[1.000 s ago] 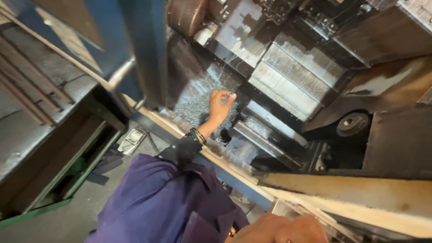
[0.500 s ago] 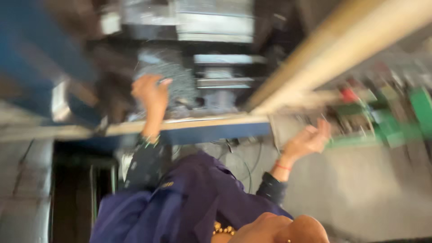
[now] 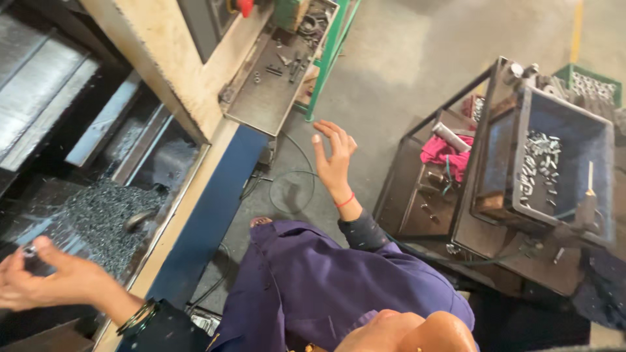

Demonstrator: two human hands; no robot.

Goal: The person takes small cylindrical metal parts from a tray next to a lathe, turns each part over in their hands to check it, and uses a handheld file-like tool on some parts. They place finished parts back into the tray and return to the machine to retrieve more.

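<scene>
A small metal part (image 3: 29, 249), short, round and silvery, was pinched between the thumb and fingertips of the left hand (image 3: 49, 281), which was held low over the machine's bed, just above a heap of grey metal chips (image 3: 98, 218). By its look the part was judged to be stiff, light for the hand yet dense for its bulk, and probably slick with oil or coolant; a hold across its round sides, as seen, was judged the safest, since the ends gave little to press on. Burrs or clinging chips were thought a likely hazard to bare fingers. The right hand (image 3: 334, 160) was held out empty over the concrete floor (image 3: 404, 58), fingers spread and touching nothing, between the machine's tool tray (image 3: 261, 104) and a cart bearing a blue plastic crate (image 3: 561, 169) in which a scatter of small bright pieces (image 3: 541, 163) lay. Much could not be made out: the left hand was blurred, so the part's exact form, whether threaded, bored or plain, could not be told, and most of it was covered by the fingers. The hand's outer edge was cut off by the frame. The machine's inside was dark, and a dull round shape (image 3: 138, 220) at the edge of the chips could not be identified. The crate's near corner and the cart's lower shelf (image 3: 424, 195) were partly hidden, a pink rag (image 3: 443, 151) lying there.
</scene>
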